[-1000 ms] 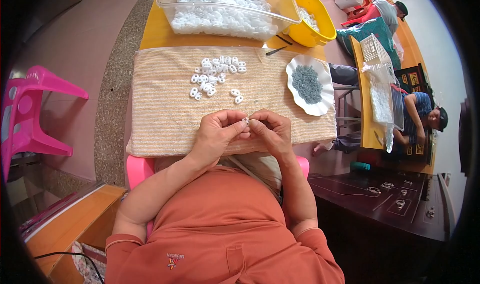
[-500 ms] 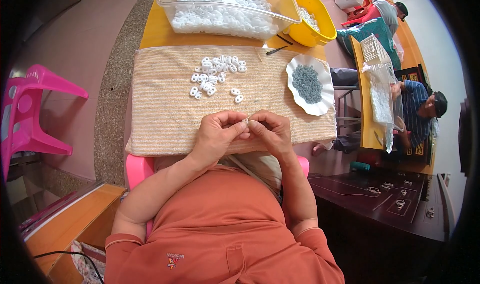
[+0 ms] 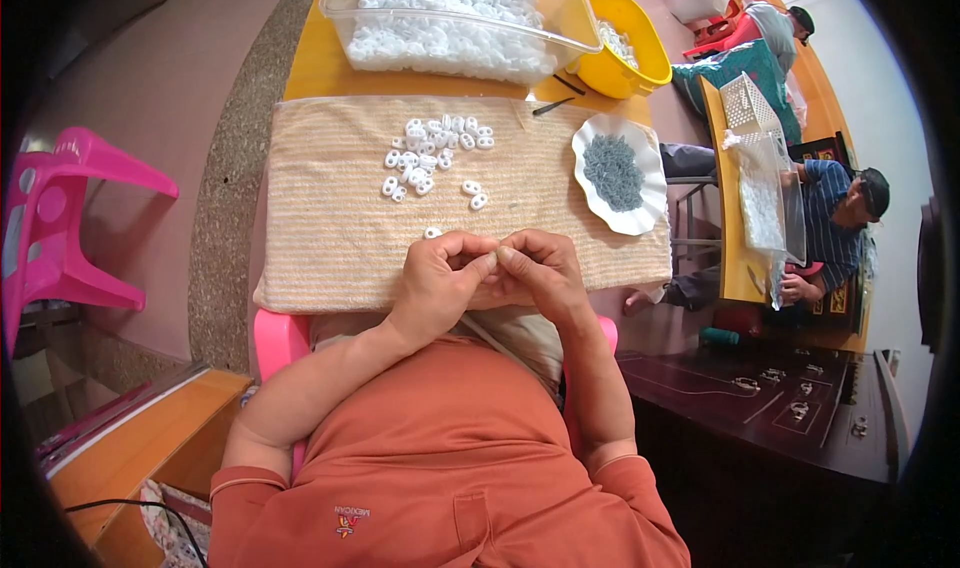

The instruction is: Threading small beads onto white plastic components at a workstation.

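Over the near part of the striped towel (image 3: 330, 238), my left hand (image 3: 438, 276) and my right hand (image 3: 545, 271) meet at the fingertips. Both are closed in a pinch, and whatever sits between the fingers is too small and hidden to name. Just beyond my left knuckles shows a white two-holed plastic piece (image 3: 432, 233). Farther off lies a loose cluster of similar white pieces (image 3: 425, 153), with a few more pieces (image 3: 477, 201) closer to my hands. To the right, a white scalloped dish (image 3: 657, 183) holds a heap of small grey parts (image 3: 613, 173).
A clear plastic bin (image 3: 340, 13) full of white pieces stands at the table's far side, beside a yellow basin (image 3: 655, 63). A dark slim tool (image 3: 552, 106) lies by the towel's far edge. At right, a person (image 3: 835, 218) sits at another table; a pink stool (image 3: 80, 223) stands left.
A white two-holed piece now shows beyond my left knuckles, where none was visible before. My hands stay together, fingertips pinched. The person at right has lowered a hand.
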A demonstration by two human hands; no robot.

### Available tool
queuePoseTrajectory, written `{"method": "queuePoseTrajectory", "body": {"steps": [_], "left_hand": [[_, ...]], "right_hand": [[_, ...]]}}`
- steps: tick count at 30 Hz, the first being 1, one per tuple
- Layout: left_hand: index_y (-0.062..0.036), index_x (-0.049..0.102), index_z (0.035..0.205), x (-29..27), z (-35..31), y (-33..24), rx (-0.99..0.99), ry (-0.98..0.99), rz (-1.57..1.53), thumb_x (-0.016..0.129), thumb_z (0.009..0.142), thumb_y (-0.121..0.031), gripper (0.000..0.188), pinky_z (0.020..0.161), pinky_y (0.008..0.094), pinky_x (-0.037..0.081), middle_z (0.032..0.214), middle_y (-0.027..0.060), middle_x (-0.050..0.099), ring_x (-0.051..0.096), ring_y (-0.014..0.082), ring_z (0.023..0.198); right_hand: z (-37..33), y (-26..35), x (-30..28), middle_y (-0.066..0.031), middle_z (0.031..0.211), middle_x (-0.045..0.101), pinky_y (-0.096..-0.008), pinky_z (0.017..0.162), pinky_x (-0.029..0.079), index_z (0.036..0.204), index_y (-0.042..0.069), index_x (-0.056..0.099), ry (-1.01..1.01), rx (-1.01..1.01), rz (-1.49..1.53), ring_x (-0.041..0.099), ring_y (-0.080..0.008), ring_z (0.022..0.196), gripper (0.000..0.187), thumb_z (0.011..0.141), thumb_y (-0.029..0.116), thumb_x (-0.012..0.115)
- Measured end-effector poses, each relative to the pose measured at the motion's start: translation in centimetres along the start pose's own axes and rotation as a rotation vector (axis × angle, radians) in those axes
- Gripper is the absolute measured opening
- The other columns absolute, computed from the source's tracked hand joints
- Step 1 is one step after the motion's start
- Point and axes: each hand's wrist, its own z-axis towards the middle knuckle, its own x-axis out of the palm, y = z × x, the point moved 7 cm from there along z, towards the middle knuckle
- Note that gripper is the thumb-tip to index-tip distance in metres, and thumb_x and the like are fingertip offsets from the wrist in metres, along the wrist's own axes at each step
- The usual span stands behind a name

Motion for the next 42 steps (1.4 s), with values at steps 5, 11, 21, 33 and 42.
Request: {"method": "queuePoseTrajectory", "body": {"steps": [5, 11, 21, 33, 42], "left_hand": [[0.0057, 0.063, 0.101, -0.1, 0.4, 0.4, -0.002, 0.008, -0.052, 0.065, 0.088, -0.002, 0.016, 0.067, 0.0208, 0.053, 0.086, 0.0068, 0.068, 0.064, 0.009, 0.074], [0.0046, 0.063, 0.101, -0.2, 0.7, 0.6, -0.046, 0.018, -0.132, 0.064, 0.089, -0.005, 0.016, 0.069, 0.0215, 0.054, 0.085, 0.0067, 0.067, 0.064, 0.0095, 0.075], [0.0039, 0.063, 0.103, -0.4, 0.7, 0.5, -0.074, 0.021, -0.23, 0.064, 0.089, -0.005, 0.017, 0.07, 0.022, 0.054, 0.088, 0.0078, 0.067, 0.065, 0.0107, 0.076], [0.0009, 0.062, 0.105, -3.4, 1.6, -2.5, 0.037, -0.13, -0.447, 0.061, 0.089, -0.001, 0.016, 0.077, 0.0263, 0.057, 0.091, 0.0069, 0.065, 0.064, 0.0131, 0.081], [0.0011, 0.06, 0.106, -3.7, 1.6, -2.1, 0.033, -0.129, -0.487, 0.061, 0.089, -0.001, 0.017, 0.077, 0.0265, 0.057, 0.093, 0.0068, 0.064, 0.064, 0.0134, 0.084]], "right_hand": [[0.1, -0.1, 0.0, -0.0066, 0.079, 0.066, -0.0218, 0.059, 0.05, 0.093, -0.004, 0.063, -0.029, -0.018, -0.02, 0.061, -0.0089, 0.066, 0.016, 0.094, 0.011, 0.058], [0.4, -0.4, -0.5, -0.0081, 0.082, 0.068, -0.0208, 0.06, 0.052, 0.099, -0.004, 0.064, -0.028, -0.052, 0.018, 0.063, -0.01, 0.069, 0.017, 0.094, 0.012, 0.058], [0.1, -0.4, -0.3, -0.0132, 0.098, 0.066, -0.026, 0.063, 0.056, 0.113, -0.004, 0.059, -0.05, -0.058, 0.146, 0.067, -0.0162, 0.077, 0.024, 0.089, 0.001, 0.062], [-0.1, 0.6, 0.1, -0.0033, 0.08, 0.065, -0.021, 0.056, 0.049, 0.103, -0.003, 0.064, -0.192, -0.147, -0.278, 0.059, -0.0075, 0.062, 0.016, 0.088, 0.002, 0.065], [0.5, 5.4, 1.8, -0.0096, 0.076, 0.062, -0.031, 0.054, 0.046, 0.093, 0.003, 0.067, -0.286, -0.487, -1.009, 0.059, -0.02, 0.06, 0.013, 0.081, 0.004, 0.068]]}}
